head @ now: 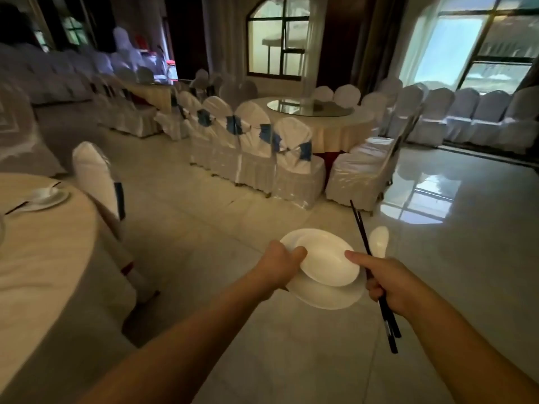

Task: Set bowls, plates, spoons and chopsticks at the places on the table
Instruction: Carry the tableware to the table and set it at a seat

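My left hand (281,265) grips a white plate (329,295) with a white bowl (323,258) tilted on top, thumb hooked over the bowl's rim. My right hand (385,282) holds a pair of black chopsticks (361,231) and a white spoon (379,239), its index finger touching the bowl's right rim. Both hands hover over the floor, right of the round table (43,258). On that table one place is set with a plate (55,201), a small bowl (43,193) and chopsticks (16,207).
A white-covered chair (96,182) stands at the near table's edge. Ahead stands a row of covered chairs with blue bows (262,147) around a second round table (318,118) with a glass turntable. Shiny tiled floor (452,258) spreads to the right.
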Demonstrator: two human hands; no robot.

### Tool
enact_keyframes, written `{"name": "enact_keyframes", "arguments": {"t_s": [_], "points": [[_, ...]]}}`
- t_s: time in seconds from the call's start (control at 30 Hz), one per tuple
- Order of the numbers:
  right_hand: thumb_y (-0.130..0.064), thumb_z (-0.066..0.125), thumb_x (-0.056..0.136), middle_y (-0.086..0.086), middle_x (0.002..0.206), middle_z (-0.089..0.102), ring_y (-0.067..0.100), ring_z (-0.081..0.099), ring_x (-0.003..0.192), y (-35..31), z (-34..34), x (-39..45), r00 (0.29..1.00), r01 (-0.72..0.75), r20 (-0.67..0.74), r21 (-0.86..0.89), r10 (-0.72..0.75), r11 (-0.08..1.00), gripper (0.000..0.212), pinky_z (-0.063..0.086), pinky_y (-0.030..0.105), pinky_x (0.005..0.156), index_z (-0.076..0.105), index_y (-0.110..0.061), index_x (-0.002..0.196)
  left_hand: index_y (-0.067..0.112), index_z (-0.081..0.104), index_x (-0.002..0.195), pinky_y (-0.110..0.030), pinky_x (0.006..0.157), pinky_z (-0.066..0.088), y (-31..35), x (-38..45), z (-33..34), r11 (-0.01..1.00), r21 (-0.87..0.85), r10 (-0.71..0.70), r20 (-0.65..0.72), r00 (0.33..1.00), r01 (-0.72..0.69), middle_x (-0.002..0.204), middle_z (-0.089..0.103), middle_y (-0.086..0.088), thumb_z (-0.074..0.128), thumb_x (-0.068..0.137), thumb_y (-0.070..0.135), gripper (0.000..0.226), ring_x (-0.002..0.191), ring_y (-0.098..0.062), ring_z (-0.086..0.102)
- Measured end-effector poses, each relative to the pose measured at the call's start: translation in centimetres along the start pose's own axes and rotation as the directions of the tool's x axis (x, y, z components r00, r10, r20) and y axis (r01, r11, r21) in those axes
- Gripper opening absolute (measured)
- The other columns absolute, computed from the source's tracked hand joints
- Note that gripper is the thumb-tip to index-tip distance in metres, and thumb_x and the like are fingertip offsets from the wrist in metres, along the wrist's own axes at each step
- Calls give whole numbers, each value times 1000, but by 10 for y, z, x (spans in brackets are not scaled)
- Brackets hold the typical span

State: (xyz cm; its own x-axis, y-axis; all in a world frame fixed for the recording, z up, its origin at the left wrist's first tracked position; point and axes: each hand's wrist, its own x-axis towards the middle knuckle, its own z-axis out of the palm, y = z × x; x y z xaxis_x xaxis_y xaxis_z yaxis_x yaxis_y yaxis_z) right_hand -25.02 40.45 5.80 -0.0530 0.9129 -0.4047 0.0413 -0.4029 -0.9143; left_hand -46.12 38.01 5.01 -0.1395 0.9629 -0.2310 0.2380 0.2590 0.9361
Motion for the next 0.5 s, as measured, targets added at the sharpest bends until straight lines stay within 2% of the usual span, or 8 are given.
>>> {"name": "enact_keyframes", "arguments": {"t_s": [0.13,0.4,0.5], "points": [[-29,79,79,0,56,38,8,29,40,-27,68,80,990,6,140,-52,1,999,40,23,21,34,65,2,102,8,31,146,-38,68,60,-6,56,-60,996,-28,-82,-113,990,79,135,48,-14,51,96,36,60,110,-30,56],[-31,78,79,2,59,43,10,32,43,-99,170,243,939,70,344,-158,-12,985,38,26,23,36,64,-1,98,6,36,140,-30,52,55,15,190,-142,988,-34,-154,-377,914,152,118,53,-11,53,95,35,56,90,-25,60],[-32,78,78,4,60,46,10,33,43,-134,202,298,907,108,421,-192,-17,975,38,27,24,37,64,-1,97,9,34,141,-30,54,55,26,233,-168,985,-60,-172,-448,877,162,118,51,-9,54,95,38,58,94,-26,60]]}}
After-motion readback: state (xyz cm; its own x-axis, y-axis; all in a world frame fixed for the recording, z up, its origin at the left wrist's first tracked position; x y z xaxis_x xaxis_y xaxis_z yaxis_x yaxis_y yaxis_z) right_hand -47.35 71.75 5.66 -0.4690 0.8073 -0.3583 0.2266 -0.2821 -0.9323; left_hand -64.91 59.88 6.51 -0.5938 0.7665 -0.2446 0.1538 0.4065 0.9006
